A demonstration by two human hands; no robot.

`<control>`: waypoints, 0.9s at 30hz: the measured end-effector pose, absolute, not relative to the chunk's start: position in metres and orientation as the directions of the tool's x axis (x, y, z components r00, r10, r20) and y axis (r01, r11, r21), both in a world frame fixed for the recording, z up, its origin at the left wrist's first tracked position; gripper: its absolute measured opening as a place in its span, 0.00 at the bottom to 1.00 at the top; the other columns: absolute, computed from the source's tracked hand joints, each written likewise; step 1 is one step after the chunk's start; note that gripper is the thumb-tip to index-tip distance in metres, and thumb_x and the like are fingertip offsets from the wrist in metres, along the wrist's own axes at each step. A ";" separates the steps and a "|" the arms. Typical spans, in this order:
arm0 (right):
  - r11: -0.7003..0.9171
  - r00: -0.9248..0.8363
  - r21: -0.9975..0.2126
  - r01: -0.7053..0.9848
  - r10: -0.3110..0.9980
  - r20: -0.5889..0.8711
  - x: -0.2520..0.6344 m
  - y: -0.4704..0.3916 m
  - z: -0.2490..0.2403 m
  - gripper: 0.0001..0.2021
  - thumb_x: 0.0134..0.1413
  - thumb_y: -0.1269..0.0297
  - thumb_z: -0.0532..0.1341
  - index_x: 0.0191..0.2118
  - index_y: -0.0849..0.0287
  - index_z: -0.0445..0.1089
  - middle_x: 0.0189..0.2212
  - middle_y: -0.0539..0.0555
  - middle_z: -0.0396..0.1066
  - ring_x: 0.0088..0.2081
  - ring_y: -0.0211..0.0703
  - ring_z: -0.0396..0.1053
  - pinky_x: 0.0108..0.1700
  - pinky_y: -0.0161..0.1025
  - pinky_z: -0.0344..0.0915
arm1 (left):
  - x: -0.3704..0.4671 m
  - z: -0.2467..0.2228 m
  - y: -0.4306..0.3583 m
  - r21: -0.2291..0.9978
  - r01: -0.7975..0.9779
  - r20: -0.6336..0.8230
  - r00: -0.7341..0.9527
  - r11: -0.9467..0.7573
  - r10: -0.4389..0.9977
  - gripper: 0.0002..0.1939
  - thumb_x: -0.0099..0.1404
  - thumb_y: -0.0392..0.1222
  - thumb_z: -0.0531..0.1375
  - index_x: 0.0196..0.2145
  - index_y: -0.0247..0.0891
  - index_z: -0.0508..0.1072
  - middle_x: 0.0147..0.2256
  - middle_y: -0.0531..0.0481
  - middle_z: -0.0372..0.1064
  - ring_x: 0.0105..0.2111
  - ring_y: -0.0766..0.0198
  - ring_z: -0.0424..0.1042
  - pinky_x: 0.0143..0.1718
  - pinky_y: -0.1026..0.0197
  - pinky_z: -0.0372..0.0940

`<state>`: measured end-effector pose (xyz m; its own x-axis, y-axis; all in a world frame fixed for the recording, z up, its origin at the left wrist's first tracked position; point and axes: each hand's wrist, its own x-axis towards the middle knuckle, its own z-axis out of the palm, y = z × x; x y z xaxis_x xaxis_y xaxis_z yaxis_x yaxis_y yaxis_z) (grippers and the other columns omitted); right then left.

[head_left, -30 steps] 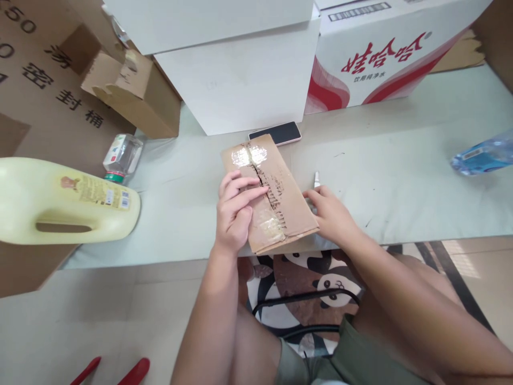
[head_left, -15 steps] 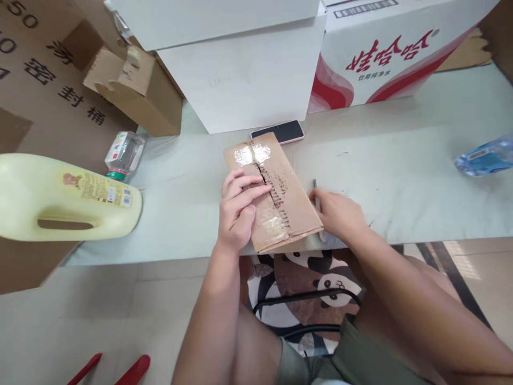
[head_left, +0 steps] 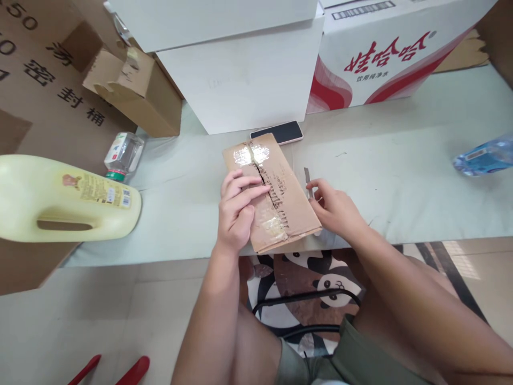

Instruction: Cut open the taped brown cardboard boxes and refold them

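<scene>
A flat brown cardboard box (head_left: 294, 206) lies slanted near the table's front edge, with shiny clear tape and a dark torn seam along its top. My left hand (head_left: 237, 211) rests on its left side, fingers stretched across the top face and pressing near the seam. To the right of the box, my right hand (head_left: 334, 208) grips a utility knife (head_left: 308, 179); its blade points away from me. Most of the knife's handle is hidden by the fingers and the box edge.
Behind the box lies a phone (head_left: 282, 132), with a white carton (head_left: 244, 85) and a red-and-white carton (head_left: 372, 69) beyond. At left are a yellow jug (head_left: 100, 214), a small clear bottle (head_left: 125, 152) and an open cardboard box (head_left: 160, 101). A blue bottle (head_left: 483, 158) lies right.
My right hand has turned and shifted slightly left, so more of the knife blade shows, farther from me. My left hand and the box have stayed in place.
</scene>
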<state>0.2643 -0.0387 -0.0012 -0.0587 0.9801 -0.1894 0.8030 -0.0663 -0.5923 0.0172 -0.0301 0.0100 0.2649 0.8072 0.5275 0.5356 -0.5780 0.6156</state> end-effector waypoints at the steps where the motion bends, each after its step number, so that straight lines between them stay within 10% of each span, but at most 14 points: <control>1: -0.053 -0.072 -0.652 0.757 0.984 -0.164 0.264 -0.039 -0.001 0.18 0.61 0.61 0.51 0.54 0.56 0.64 0.33 0.52 0.74 0.28 0.44 0.69 0.33 0.39 0.58 | 0.017 0.010 -0.030 0.614 0.542 0.522 0.266 -0.573 0.810 0.22 0.68 0.41 0.49 0.47 0.46 0.82 0.51 0.46 0.75 0.62 0.49 0.62 0.69 0.37 0.54; 27: 0.038 -0.142 -0.912 0.407 0.990 -0.022 0.260 -0.042 -0.015 0.13 0.64 0.60 0.54 0.48 0.56 0.71 0.36 0.52 0.71 0.30 0.39 0.65 0.32 0.38 0.59 | 0.019 0.009 -0.029 0.603 0.454 0.608 0.271 -0.656 0.746 0.19 0.69 0.37 0.51 0.48 0.45 0.80 0.51 0.48 0.75 0.59 0.53 0.66 0.68 0.42 0.57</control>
